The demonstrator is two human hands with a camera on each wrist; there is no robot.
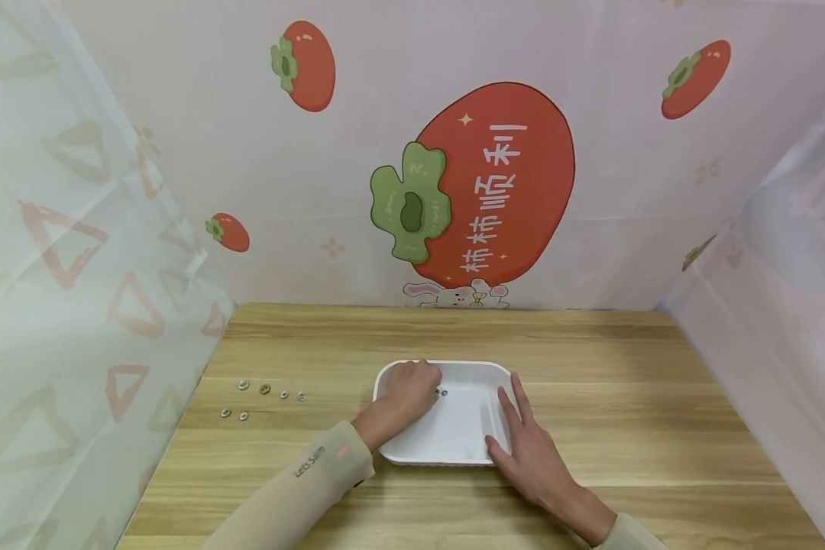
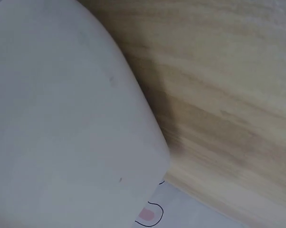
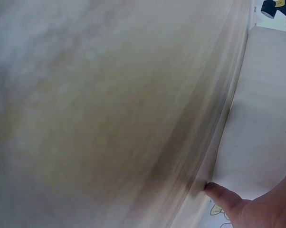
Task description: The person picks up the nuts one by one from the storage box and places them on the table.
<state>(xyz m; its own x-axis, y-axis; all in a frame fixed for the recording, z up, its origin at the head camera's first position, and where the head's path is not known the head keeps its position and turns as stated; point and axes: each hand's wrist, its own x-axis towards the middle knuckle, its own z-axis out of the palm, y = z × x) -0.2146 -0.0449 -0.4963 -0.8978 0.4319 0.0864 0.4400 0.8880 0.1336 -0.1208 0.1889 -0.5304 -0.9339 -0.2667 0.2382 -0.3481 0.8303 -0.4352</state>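
Observation:
A shallow white tray (image 1: 464,428) stands at the middle of the wooden table. Inside its left part my left hand (image 1: 407,393) reaches down with curled fingers, back of the hand up. Small metal nuts (image 1: 444,393) lie on the tray floor right by those fingers. The left fingertips are hidden, and I cannot tell whether they pinch a nut. My right hand (image 1: 531,452) rests on the tray's right edge, fingers spread and nearly straight. In the right wrist view its thumb (image 3: 223,196) touches the tray rim. The left wrist view shows only a smooth white surface over the table.
Several small metal nuts (image 1: 265,389) lie in two loose rows on the table (image 1: 591,359), left of the tray. A printed backdrop (image 1: 357,229) with red fruit rises behind the table's far edge. Light curtains hang at both sides.

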